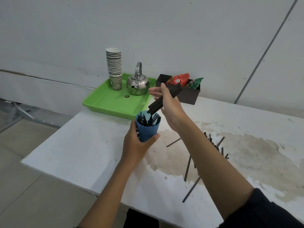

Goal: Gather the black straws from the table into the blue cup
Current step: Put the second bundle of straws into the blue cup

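While left hand (pixel 136 145) grips one blue cup (pixel 148 129) | right hand (pixel 167 102) holds one straw bundle (pixel 164 100)

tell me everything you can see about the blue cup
The blue cup is a plain, tapered tumbler that looks like matte plastic, open at the top. The left hand grips its lower half, holding it slightly tilted above the white table's edge. Black straws stand inside it, and the bundle in the right hand points down at its rim.
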`<state>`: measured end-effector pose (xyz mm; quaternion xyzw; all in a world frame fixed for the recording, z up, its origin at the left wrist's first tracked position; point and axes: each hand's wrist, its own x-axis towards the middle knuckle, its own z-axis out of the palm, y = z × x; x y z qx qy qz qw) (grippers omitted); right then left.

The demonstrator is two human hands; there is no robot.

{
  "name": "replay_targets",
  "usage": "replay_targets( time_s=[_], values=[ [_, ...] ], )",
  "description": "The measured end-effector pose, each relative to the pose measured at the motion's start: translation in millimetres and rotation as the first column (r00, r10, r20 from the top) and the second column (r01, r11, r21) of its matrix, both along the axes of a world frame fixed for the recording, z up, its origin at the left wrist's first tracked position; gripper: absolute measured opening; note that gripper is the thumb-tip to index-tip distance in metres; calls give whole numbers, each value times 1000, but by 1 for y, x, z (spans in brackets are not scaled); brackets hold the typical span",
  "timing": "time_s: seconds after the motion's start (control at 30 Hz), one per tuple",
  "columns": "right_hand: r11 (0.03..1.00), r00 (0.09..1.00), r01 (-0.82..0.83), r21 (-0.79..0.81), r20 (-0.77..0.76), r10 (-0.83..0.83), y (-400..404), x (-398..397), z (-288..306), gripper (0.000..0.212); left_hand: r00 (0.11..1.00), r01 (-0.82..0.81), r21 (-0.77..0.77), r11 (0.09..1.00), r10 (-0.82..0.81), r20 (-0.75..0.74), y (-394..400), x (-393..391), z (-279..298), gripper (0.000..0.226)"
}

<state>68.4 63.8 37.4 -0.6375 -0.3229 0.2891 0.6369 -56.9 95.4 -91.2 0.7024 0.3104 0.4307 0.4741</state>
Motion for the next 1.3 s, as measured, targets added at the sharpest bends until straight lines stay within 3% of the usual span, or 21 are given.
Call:
replay_targets(
  time_s=[0.17,0.33,0.47,0.67,0.8,1.13,1.3],
  values=[
    [999,996,-2,46,-84,6,-1,-1,5,48,1000,-1,0,1000,1,-13,0,0,0,73],
    [1000,1000,-21,-14,-2,21,3,-5,2,52,1000,-2,-2,1000,2,-25,1,-1,-1,72],
    [982,993,-60,-177,91,77,-1,0,-4,43,999,3,-2,1000,-3,-38,1,-1,-2,76],
    [975,986,-91,-204,120,117,-6,3,-11,39,999,-11,19,1000,11,-41,0,-1,-1,77],
    [941,961,-145,-305,182,207,-2,0,-19,34,999,-16,5,1000,16,-48,2,-1,-1,74],
    [947,966,-159,-280,153,208,-13,9,-32,117,997,-22,20,1000,23,-79,1,-2,0,75],
    [979,975,-124,-163,162,150,-21,7,-35,135,997,-17,14,1000,18,-73,1,-1,0,76]
  ],
)
